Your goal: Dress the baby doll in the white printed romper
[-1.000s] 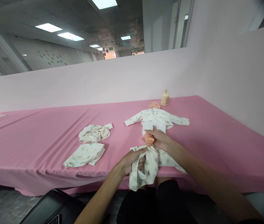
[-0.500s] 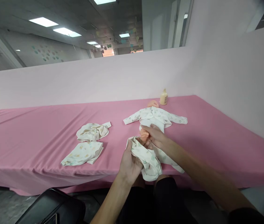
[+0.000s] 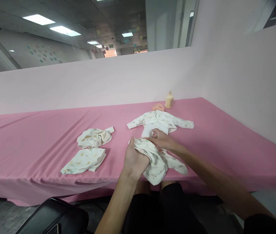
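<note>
The printed baby pants (image 3: 156,161) are bunched at the near edge of the tabletop (image 3: 42,139), with the left hand (image 3: 134,159) clamped on the waistband, fingers curled together. The right hand (image 3: 162,140), its fingers closed at the doll's (image 3: 158,118) lower body, should probably be kept steady so the cloth can be eased on evenly, without twisting.

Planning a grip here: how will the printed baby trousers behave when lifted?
Probably floppy: the trousers bunch and fold in the left hand and droop past the table edge. Likely light and thin. Unlikely to slip or roll.

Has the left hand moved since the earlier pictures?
Yes. The left hand, gripping the baby trousers, has moved up the table toward the doll.
</note>
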`<state>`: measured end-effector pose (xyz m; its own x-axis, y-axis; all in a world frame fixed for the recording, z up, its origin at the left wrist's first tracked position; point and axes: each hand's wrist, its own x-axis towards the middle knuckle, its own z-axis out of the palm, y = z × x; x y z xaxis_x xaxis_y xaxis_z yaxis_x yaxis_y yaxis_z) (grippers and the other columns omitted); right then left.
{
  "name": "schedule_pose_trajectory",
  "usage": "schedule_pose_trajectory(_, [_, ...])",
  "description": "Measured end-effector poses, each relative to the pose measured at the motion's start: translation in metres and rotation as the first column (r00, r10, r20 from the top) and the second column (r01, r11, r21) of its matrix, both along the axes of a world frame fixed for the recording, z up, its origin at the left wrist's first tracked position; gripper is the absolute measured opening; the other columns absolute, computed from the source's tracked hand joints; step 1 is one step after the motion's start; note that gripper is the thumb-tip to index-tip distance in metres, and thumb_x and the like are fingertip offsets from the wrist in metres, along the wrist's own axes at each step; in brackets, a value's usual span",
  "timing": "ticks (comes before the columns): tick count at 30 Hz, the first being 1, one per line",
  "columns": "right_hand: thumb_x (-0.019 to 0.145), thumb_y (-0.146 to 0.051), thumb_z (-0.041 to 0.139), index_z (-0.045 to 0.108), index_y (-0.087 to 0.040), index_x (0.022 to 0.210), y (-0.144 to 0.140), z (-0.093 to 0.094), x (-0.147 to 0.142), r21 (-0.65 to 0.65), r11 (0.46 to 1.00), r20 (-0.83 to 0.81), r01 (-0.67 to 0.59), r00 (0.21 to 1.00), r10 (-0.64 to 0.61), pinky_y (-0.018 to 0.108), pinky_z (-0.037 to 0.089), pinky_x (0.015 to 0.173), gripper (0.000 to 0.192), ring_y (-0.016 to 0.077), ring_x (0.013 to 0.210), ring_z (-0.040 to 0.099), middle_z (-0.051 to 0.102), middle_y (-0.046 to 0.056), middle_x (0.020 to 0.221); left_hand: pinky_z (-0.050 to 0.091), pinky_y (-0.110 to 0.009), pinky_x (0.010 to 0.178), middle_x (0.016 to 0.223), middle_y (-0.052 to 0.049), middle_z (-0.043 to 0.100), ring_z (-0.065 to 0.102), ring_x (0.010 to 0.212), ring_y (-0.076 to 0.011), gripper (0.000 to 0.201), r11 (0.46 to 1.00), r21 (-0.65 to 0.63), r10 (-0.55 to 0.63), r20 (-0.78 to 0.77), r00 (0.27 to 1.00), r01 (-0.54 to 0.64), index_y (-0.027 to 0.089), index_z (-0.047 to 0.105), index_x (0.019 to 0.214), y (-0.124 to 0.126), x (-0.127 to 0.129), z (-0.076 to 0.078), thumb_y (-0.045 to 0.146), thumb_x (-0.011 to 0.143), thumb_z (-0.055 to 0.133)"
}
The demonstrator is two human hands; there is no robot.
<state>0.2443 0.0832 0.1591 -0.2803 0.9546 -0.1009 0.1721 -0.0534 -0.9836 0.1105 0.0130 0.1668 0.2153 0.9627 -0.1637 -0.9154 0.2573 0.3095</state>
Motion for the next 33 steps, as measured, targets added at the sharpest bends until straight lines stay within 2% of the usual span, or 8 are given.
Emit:
schedule_pose_trajectory(3, [0.076,-0.038,0.074,0.060,-0.021,0.088,-0.016,0.012,0.012,0.241,0.969,0.169,-0.055,0.986,0.013,0.028,0.040,0.067,0.025,0.0189,0.084,0.054,0.060,0.003,0.085,0.055,-0.036,0.088,0.095,-0.011,0.067,0.067,0.086,-0.0199,0.039,1.000,0.007,-0.005,-0.045,0.999,0.005,0.010,0.063,0.107,-0.001,0.001,0.000,0.042,0.097,0.042])
schedule_pose_trajectory(6, [0.080,-0.042,0.068,0.063,-0.021,0.092,-0.034,0.022,0.016,0.354,0.915,0.253,-0.193,0.962,0.106,0.030,0.041,0.073,0.025,0.0210,0.092,0.055,0.061,0.005,0.096,0.054,-0.040,0.090,0.107,-0.015,0.067,0.067,0.098,-0.0253,0.046,1.000,0.000,-0.010,-0.142,0.990,0.010,0.009,0.062,0.115,-0.003,0.003,0.002,0.046,0.096,0.044])
schedule_pose_trajectory(15, [0.071,-0.024,0.068,0.057,-0.021,0.115,-0.048,0.031,0.007,0.267,0.859,0.555,-0.437,0.798,0.234,0.028,0.040,0.064,0.046,0.0211,0.091,0.057,0.054,0.008,0.115,0.050,-0.040,0.096,0.109,-0.016,0.068,0.065,0.107,-0.0275,0.054,0.993,0.030,-0.104,-0.263,0.959,0.116,0.008,0.061,0.122,-0.009,0.004,0.004,0.052,0.094,0.046])
schedule_pose_trajectory(17, [0.074,-0.020,0.062,0.055,-0.020,0.114,-0.054,0.032,0.003,0.312,0.832,0.660,-0.458,0.735,0.156,0.028,0.040,0.065,0.040,0.0227,0.093,0.057,0.055,0.009,0.112,0.050,-0.038,0.096,0.107,-0.015,0.069,0.065,0.107,-0.0268,0.052,0.988,0.050,-0.128,-0.274,0.953,0.147,0.009,0.062,0.120,-0.009,0.004,0.001,0.052,0.094,0.047])
schedule_pose_trajectory(22, [0.081,-0.011,0.048,0.053,-0.014,0.112,-0.067,0.018,-0.015,0.494,0.723,0.815,-0.482,0.546,-0.193,0.034,0.037,0.064,0.032,0.0267,0.086,0.057,0.058,0.014,0.103,0.050,-0.034,0.095,0.101,-0.012,0.071,0.066,0.102,-0.0250,0.046,0.986,0.106,-0.098,-0.272,0.957,0.132,0.010,0.065,0.114,-0.008,0.004,-0.003,0.050,0.093,0.052])
schedule_pose_trajectory(26, [0.082,-0.005,0.045,0.053,-0.013,0.112,-0.067,0.005,-0.024,0.511,0.689,0.841,-0.513,0.463,-0.279,0.035,0.035,0.062,0.032,0.0269,0.081,0.058,0.060,0.016,0.098,0.050,-0.031,0.092,0.096,-0.009,0.071,0.067,0.097,-0.0219,0.038,0.990,0.095,-0.076,-0.265,0.961,0.104,0.012,0.066,0.109,-0.009,0.003,-0.006,0.044,0.092,0.057])
schedule_pose_trajectory(29, [0.084,-0.004,0.041,0.055,-0.013,0.108,-0.063,0.003,-0.024,0.502,0.694,0.846,-0.517,0.461,-0.269,0.035,0.033,0.060,0.029,0.0265,0.078,0.058,0.061,0.016,0.096,0.050,-0.028,0.090,0.096,-0.008,0.070,0.067,0.094,-0.0198,0.030,0.994,0.071,-0.056,-0.273,0.960,0.078,0.012,0.067,0.105,-0.008,0.003,-0.011,0.037,0.091,0.060])
schedule_pose_trajectory(33, [0.088,-0.008,0.038,0.054,-0.015,0.099,-0.059,0.004,-0.020,0.520,0.724,0.781,-0.454,0.597,-0.186,0.034,0.033,0.061,0.021,0.0223,0.073,0.055,0.062,0.011,0.090,0.050,-0.025,0.085,0.094,-0.006,0.069,0.066,0.087,-0.0162,0.019,1.000,0.023,0.010,-0.283,0.959,-0.004,0.013,0.067,0.098,-0.005,0.004,-0.018,0.029,0.088,0.063])
